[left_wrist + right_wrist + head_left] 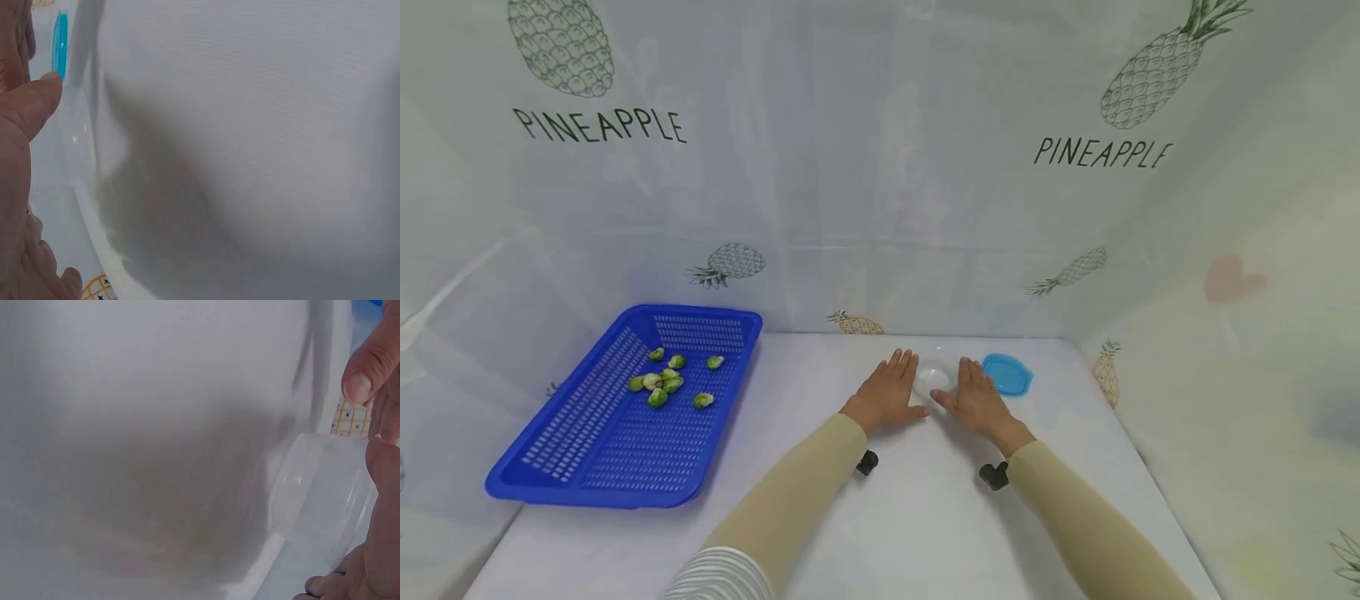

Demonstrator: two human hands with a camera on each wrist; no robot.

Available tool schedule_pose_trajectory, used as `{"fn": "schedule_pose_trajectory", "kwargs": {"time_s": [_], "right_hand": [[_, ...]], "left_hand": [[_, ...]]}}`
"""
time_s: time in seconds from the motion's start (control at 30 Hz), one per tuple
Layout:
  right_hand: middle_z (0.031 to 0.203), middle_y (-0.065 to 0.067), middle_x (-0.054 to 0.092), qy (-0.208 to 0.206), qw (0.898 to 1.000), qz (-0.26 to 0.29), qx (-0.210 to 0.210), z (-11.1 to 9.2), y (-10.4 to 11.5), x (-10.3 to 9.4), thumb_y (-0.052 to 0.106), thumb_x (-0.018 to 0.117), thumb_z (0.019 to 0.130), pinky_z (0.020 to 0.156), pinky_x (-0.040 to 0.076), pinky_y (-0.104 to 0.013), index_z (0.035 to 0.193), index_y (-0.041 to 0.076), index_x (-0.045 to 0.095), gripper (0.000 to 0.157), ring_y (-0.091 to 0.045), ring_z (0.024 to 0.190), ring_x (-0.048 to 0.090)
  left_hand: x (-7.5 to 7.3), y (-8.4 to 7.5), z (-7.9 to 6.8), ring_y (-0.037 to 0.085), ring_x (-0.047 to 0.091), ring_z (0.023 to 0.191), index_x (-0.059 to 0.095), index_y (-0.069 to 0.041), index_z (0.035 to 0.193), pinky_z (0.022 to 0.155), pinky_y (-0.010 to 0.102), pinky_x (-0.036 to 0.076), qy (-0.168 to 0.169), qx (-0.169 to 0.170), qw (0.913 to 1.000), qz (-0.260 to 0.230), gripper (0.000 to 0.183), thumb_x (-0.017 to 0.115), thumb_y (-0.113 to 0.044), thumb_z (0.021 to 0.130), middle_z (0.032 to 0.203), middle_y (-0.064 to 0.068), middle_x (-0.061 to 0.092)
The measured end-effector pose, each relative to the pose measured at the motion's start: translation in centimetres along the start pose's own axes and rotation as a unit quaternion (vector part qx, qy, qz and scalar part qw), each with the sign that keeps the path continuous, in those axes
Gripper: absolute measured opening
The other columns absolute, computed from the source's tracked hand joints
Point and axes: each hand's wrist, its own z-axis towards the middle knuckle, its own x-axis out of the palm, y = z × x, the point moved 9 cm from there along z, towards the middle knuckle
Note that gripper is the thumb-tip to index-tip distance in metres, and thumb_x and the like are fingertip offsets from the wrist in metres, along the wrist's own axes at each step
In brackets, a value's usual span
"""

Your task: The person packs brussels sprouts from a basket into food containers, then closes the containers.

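A clear plastic container (932,378) stands on the white table between the two hands, and the right wrist view shows the see-through wall of the container (319,487) from the side. Along its left side lies my left hand (887,395), fingers straight and thumb spread out toward the middle. My right hand (979,403) is at the other side, its fingers also straight, the thumb pointing at the left one. Just right of the right fingertips rests a light blue lid (1009,375).
On the left sits a large blue plastic basket (597,477) with slotted walls. Several Brussels sprouts (658,397) lie in its far half. A white curtain (850,167) printed with pineapples hangs behind the table (925,533) and along its sides.
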Motion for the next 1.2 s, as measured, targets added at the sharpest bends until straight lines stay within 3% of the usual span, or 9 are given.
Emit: {"fn": "schedule_pose_trajectory", "kwargs": {"time_s": [0.2, 0.6, 0.83, 1.2], "right_hand": [[0.17, -0.036, 0.015, 0.001, 1.0, -0.005, -0.028, 0.1, 1.7, 0.9, 0.058, 0.052, 0.106, 0.127, 0.016, -0.066, 0.161, -0.016, 0.012, 0.1, -0.05, 0.16, 0.012], [0.17, -0.033, 0.02, 0.019, 0.996, -0.024, -0.081, -1.8, 6.7, 3.0, 0.059, 0.056, 0.104, 0.129, 0.02, -0.06, 0.162, -0.014, 0.017, 0.101, -0.047, 0.16, 0.017], [0.168, -0.032, 0.026, -0.004, 0.994, -0.025, -0.108, -3.5, 9.1, 3.8, 0.057, 0.06, 0.103, 0.127, 0.024, -0.06, 0.161, -0.013, 0.021, 0.099, -0.046, 0.159, 0.023], [0.167, -0.031, 0.029, -0.011, 0.991, -0.022, -0.133, -5.6, 12.5, 5.1, 0.056, 0.06, 0.104, 0.126, 0.027, -0.06, 0.16, -0.013, 0.025, 0.096, -0.045, 0.158, 0.025]], "left_hand": [[0.1, 0.8, -2.2, 0.033, 0.006, 0.165, 0.012, 0.001, 0.168, 0.132, 0.047, 0.019, -0.02, -0.006, 0.9998, 0.001, 0.104, 0.054, -0.068, 0.101, 0.176, 0.02, 0.009], [0.6, 2.5, -9.3, 0.037, 0.011, 0.163, 0.017, 0.005, 0.166, 0.13, 0.049, 0.023, -0.052, -0.02, 0.9981, -0.027, 0.103, 0.059, -0.063, 0.101, 0.174, 0.024, 0.015], [0.9, 2.7, -13.0, 0.04, 0.014, 0.162, 0.019, 0.006, 0.165, 0.129, 0.05, 0.025, -0.075, -0.025, 0.9959, -0.044, 0.103, 0.061, -0.062, 0.101, 0.173, 0.025, 0.017], [1.5, 4.2, -17.4, 0.037, 0.012, 0.163, 0.018, 0.004, 0.166, 0.131, 0.05, 0.021, -0.085, -0.046, 0.9935, -0.06, 0.102, 0.062, -0.06, 0.1, 0.174, 0.022, 0.016]]}}
